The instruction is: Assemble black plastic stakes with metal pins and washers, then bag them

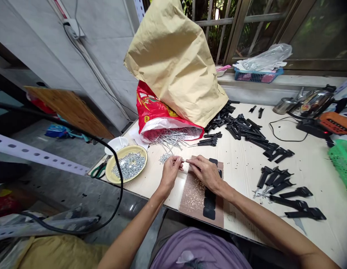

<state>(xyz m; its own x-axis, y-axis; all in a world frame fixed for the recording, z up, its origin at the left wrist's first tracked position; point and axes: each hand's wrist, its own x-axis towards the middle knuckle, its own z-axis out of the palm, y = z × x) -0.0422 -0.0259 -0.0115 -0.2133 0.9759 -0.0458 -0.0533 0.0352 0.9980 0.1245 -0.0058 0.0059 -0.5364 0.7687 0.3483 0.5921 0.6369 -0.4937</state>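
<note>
My left hand (170,170) and my right hand (205,171) meet over a brown mat (194,194) near the table's front edge. Both are pinched on a thin metal pin (185,161) held between their fingertips. Just beyond them lies a small heap of tiny silver parts (164,158). Farther back, loose metal pins (172,140) spill from a red and white bag (156,116). A yellow dish (112,175) of small silver nuts stands to the left.
A big brown paper sack (176,59) leans on the red bag. Black plastic parts lie piled at the back (240,129) and assembled at right (285,190). Green-handled scissors (99,171), a white bowl (116,144), a green basket (343,157) and a kettle (313,101) ring the table.
</note>
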